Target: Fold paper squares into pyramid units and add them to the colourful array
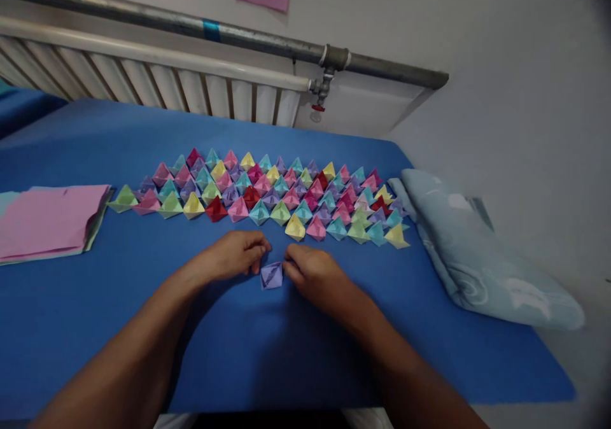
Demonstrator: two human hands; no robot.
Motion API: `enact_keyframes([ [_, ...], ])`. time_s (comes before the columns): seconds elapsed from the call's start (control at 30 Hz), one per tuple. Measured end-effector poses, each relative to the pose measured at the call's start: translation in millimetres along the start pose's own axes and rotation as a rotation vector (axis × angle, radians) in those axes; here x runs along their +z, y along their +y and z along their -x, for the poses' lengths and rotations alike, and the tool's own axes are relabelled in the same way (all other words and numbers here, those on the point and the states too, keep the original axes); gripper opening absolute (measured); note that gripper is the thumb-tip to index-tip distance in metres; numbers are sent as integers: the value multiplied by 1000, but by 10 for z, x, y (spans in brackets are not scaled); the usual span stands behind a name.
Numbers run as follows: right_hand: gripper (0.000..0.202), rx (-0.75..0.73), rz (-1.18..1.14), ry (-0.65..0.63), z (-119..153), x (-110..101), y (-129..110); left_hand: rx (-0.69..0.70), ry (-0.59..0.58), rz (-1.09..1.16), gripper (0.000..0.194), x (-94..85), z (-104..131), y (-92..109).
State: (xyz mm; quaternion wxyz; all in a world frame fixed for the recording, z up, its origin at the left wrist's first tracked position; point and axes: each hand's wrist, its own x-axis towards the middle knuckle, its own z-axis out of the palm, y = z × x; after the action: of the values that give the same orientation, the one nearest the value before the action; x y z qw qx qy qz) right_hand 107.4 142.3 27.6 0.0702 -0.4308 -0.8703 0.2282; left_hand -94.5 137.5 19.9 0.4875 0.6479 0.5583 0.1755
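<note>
A small purple piece of folded paper lies low over the blue surface, between my two hands. My right hand has its thumb and curled fingers closed at the paper's right edge. My left hand is bent inward, its fingers curled at the upper left corner of the same paper. The fingertips partly cover the paper's edges. Just beyond my hands stand rows of folded paper boats in pink, yellow, green, blue, purple and red.
A stack of coloured paper sheets, pink on top, lies at the left. At the right rests a folded light-blue patterned cloth. Behind the blue surface are a white radiator and a metal pipe.
</note>
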Motion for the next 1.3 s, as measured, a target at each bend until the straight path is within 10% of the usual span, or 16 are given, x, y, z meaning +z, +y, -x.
enact_keyframes([
  [0.3,7,71,-293,-75,49,-42,34,72,13,-21,17,-20,12,-51],
  [1.3,9,224,-118,-14,-49,1,-93,-2,37,-373,13,125,31,153],
])
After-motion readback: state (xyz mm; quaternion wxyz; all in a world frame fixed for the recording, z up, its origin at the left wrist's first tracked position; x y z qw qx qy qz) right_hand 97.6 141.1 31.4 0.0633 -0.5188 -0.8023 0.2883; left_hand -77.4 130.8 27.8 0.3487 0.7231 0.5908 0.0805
